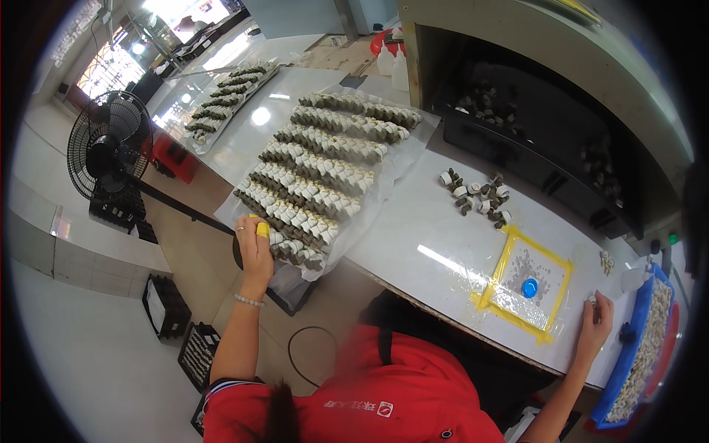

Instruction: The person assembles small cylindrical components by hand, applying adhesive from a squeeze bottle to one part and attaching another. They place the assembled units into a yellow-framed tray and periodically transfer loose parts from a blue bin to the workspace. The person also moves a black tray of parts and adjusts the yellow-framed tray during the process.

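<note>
Long rows of small white-and-dark-brown parts (317, 177) lie on a white sheet on the table. At the near left corner of these rows is my left hand (255, 247), with yellow wraps on its fingertips. Its fingers are curled against the end of the rows, and what they hold is hidden. Far to the right, my right hand (598, 321) is closed in a pinch over the tabletop, with a small whitish piece (592, 299) at its fingertips. Between the hands, a blue round cap (529, 288) sits inside a yellow tape frame (504, 255) on the table.
Loose white-and-brown parts (480, 196) lie before a dark open-fronted cabinet (509, 151). On the right stands a blue bin (617, 384) full of small pale pieces. A black fan (109, 146) stands at left. More rows (225, 100) lie at the far left.
</note>
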{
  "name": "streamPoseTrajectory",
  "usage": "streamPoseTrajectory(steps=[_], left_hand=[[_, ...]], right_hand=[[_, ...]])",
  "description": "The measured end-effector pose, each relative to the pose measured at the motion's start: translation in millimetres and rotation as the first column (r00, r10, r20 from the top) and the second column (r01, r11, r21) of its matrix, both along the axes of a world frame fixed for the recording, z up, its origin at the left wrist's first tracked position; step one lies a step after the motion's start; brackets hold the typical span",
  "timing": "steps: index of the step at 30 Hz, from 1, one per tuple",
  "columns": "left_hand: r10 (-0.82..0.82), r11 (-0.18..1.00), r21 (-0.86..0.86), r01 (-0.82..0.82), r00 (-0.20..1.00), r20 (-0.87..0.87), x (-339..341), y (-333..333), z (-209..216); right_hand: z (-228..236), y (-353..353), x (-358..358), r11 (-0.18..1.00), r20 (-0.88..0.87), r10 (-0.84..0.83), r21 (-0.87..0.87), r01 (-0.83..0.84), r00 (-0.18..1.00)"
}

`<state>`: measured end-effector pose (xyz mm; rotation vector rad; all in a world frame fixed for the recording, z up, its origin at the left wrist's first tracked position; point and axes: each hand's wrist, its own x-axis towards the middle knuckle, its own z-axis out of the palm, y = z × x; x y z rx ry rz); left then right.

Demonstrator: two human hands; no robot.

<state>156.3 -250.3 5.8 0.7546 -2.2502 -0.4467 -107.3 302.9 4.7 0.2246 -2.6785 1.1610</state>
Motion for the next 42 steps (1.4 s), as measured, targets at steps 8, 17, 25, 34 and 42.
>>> streamPoseTrajectory(steps=[8,17,25,34,42], left_hand=[[0.015,0.999,0.047,-0.001,0.953,-0.303,5,5,-16],[0.016,0.990,-0.141,-0.014,1.000,0.016,-13,28,-6],[0.029,0.992,-0.119,-0.029,1.000,0.001,-15,32,-2],[-0.309,0.874,-0.388,0.291,0.951,0.016,-32,98,53],[-0.580,0.812,0.045,0.582,0.813,-0.047,-178,161,26]], right_hand=[[-1,3,-1,1.000,0.004,0.010,0.002,-0.010,1.000],[-2,3,-1,1.000,0.002,0.006,0.018,-0.006,1.000],[0,0,0,0.999,-0.026,0.021,0.043,-0.020,0.999],[7,-8,6,0.998,-0.084,0.011,0.067,-0.006,0.996],[11,-9,3,0.997,-0.073,-0.012,0.077,0.018,0.997]])
